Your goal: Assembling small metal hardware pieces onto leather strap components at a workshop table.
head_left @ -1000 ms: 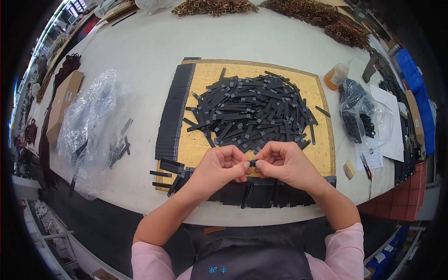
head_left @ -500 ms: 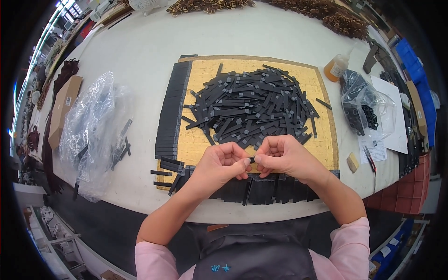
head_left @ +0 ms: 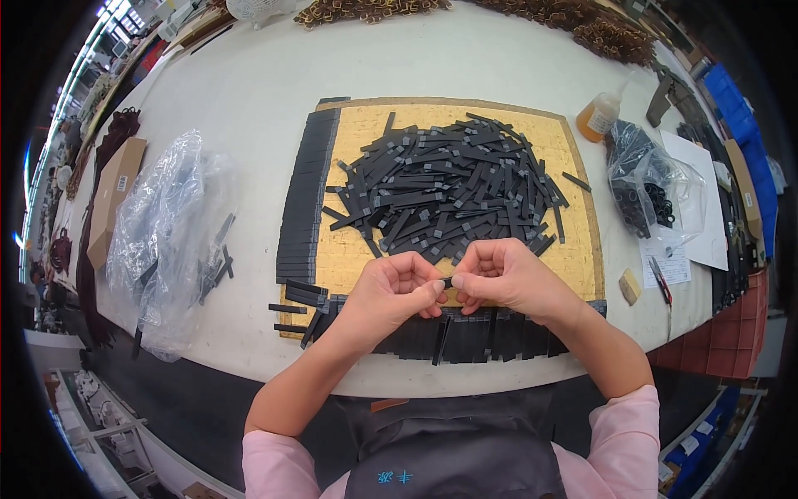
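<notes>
Between the pinched fingers of both hands is a small black strip point(head_left: 447, 283), mostly covered by the fingertips. My left hand point(head_left: 402, 284) grips its left end and my right hand point(head_left: 492, 281) its right end, thumbs close together. Both hands are over the near part of a yellow board point(head_left: 573, 241). Just beyond them lies a loose heap of black strips point(head_left: 449, 187), many with a grey end. A neat row of black strips point(head_left: 304, 191) runs down the board's left side. Another row of strips point(head_left: 474, 339) lines the near edge, partly under my wrists.
Left on the white table point(head_left: 241, 83) lie a clear plastic bag point(head_left: 158, 241) and a cardboard box point(head_left: 115, 200). To the right are a bottle of amber liquid point(head_left: 598, 118), a bag of black rings point(head_left: 652, 195), a small block point(head_left: 629, 286) and a red-handled tool point(head_left: 662, 281). Brown-gold buckles point(head_left: 374, 10) lie at the back.
Hardly anything differs. Both hands keep their pinch on the small black strip, with only a very slight shift of the fingers.
</notes>
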### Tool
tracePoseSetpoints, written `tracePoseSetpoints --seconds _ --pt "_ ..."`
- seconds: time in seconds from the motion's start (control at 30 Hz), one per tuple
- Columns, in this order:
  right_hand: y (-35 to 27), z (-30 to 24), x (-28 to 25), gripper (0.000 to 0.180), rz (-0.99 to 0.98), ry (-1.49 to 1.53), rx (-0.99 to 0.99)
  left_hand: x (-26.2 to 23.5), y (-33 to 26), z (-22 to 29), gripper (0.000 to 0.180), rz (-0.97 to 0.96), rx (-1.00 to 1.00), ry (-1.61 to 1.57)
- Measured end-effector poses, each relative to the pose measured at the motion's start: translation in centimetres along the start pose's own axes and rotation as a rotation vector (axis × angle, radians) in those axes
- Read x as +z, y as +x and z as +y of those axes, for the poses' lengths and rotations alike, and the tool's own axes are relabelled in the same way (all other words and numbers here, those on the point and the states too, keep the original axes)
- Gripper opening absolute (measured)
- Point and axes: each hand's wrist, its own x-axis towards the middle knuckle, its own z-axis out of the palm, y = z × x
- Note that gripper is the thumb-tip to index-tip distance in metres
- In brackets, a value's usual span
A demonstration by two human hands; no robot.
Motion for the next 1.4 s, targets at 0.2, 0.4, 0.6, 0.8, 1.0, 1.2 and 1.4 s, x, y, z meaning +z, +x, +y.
tracePoseSetpoints --seconds 0.2,0.4,0.6,0.8,1.0,1.2,1.4 --pt "-0.1 0.0 0.1 0.015 0.008 -0.001 0.018 0.0 -0.1 -0.1 0.015 0.008 -0.001 0.008" --pt "0.1 0.1 0.1 0.014 0.007 0.001 0.012 0.1 0.0 -0.2 0.014 0.008 0.002 0.014" --pt "-0.4 -0.1 0.7 0.012 0.039 -0.109 -0.081 0.5 -0.2 0.0 0.014 0.031 0.067 0.053" --pt "-2.3 -0.7 2.5 0.012 0.238 -0.443 -0.387 1.1 -0.8 0.0 0.012 0.088 0.389 0.401" --pt "-3.0 0.3 2.5 0.015 0.33 -0.612 -0.598 1.6 -1.5 0.7 0.012 0.063 0.52 0.549" --pt "-3.2 0.3 2.7 0.015 0.33 -0.804 -0.744 1.8 -1.7 0.9 0.011 0.081 0.58 0.586" --pt "-3.6 -0.2 2.7 0.021 0.263 -0.62 -0.671 1.3 -1.7 1.1 0.014 0.119 0.621 0.578"
